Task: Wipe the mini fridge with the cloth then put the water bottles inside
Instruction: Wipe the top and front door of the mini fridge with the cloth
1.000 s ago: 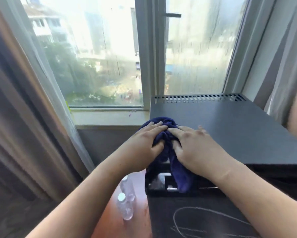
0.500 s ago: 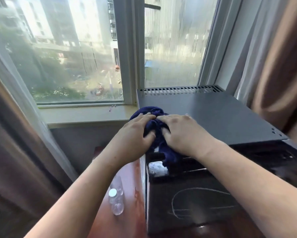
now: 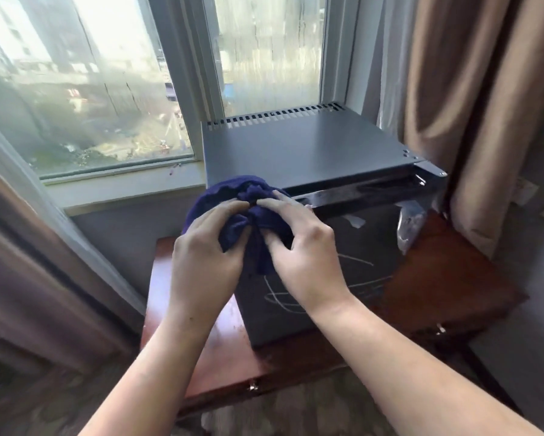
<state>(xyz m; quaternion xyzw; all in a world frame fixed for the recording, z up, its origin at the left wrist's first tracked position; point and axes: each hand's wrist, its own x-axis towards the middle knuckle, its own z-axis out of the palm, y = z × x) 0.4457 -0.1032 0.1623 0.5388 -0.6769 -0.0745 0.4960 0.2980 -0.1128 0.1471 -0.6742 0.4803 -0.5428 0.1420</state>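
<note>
Now bunching the cloth between left hand and right hand, at the front-left top corner of the fridge. Fingers of both hands curled narrow and pinched into the fabric; thumbs tucked into the folds. Cloth dark blue, soft and limp, wadded in a lump with a tail hanging down between the palms; looks light, no stiffness, likely to flop unless gathered. Best held as a wad under a flat palm for wiping, not by one corner. Cannot tell whether damp or dry.

Fridge black, boxy, rigid, sat on a wooden table with its back toward the window; vent slots along the rear top edge. Top panel flat and smooth-looking, probably easy to sweep in long passes. Door front glossy, with pale scribble marks near the lower middle; may need firmer rubbing. Scraps of clear film hanging off the right front edge of the fridge, could snag the cloth.

Bottles not visible here; possibly hidden behind the left arm, cannot tell. Door appears shut or nearly so, gap under the top lip unclear. Wiping judged barely begun; loading not started. Curtain close on the right side, tight access there.
</note>
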